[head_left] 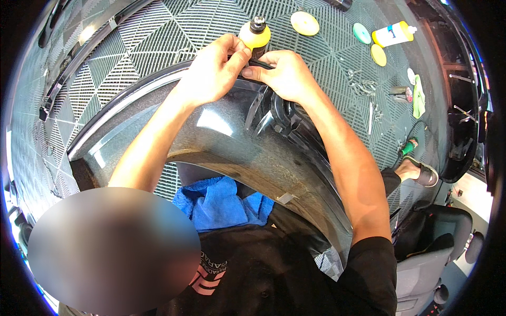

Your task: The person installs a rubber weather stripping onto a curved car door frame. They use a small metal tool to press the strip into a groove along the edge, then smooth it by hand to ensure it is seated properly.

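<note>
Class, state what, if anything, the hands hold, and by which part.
Left hand and right hand pinch the glossy black curved car panel by its far edge.

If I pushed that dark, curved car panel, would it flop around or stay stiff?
The dark car panel is probably fairly stiff, since it holds its broad arch. Its glossy face might feel slippery. Its open, arched shape seems likelier to rock than roll.

Black fender — bright blue cloth
</note>
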Demonstrator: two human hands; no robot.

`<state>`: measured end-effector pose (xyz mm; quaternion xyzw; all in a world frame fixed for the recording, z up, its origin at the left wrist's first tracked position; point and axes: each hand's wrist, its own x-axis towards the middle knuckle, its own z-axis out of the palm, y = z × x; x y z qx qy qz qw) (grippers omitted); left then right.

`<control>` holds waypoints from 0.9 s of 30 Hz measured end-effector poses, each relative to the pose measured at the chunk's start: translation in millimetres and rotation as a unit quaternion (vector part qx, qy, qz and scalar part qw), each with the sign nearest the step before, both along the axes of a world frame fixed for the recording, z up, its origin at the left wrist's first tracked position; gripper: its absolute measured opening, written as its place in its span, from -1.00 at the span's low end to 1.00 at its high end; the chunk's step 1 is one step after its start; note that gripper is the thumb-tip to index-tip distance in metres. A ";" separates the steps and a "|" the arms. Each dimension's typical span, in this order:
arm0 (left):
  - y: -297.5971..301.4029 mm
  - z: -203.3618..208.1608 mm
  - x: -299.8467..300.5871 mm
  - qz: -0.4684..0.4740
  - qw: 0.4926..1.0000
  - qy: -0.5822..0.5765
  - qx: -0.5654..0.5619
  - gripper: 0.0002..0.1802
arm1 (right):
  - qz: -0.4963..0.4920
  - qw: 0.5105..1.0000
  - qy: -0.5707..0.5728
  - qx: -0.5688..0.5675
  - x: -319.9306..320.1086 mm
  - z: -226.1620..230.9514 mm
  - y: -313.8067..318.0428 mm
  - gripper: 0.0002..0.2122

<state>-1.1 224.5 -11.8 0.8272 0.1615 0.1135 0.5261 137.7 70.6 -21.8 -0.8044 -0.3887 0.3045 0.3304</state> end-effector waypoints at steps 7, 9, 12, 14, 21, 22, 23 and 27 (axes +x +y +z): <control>1.5 7.4 -1.9 -0.011 1.000 0.017 0.023 -0.70 | 0.070 0.952 0.297 0.029 32.7 4.7 -12.1 -0.54; 1.5 6.5 -1.1 -0.010 1.000 0.018 0.022 -0.70 | 0.137 0.959 0.249 -0.007 36.4 4.3 -7.1 -0.54; 1.8 4.1 -1.9 -0.001 1.000 0.017 0.015 -0.71 | 0.107 0.984 0.141 -0.008 25.9 3.2 -4.4 -0.52; 0.9 4.2 -2.6 0.008 1.000 0.017 -0.003 -0.71 | 0.073 0.994 0.084 -0.011 15.6 4.6 -6.3 -0.49; 2.1 1.8 1.3 0.000 1.000 0.019 0.004 -0.71 | -0.008 0.995 -0.047 -0.090 -1.6 9.1 -2.3 -0.42; 1.9 3.9 0.2 0.001 1.000 0.025 -0.001 -0.71 | -0.013 0.994 -0.061 -0.088 -3.2 8.4 -1.9 -0.40; 1.6 5.9 -0.9 0.002 1.000 0.030 -0.006 -0.71 | -0.018 0.993 -0.077 -0.086 -4.2 9.2 -1.5 -0.38; 1.5 8.4 -2.6 0.008 0.999 0.030 -0.011 -0.70 | 0.024 0.995 0.042 -0.092 10.8 19.2 2.2 -0.40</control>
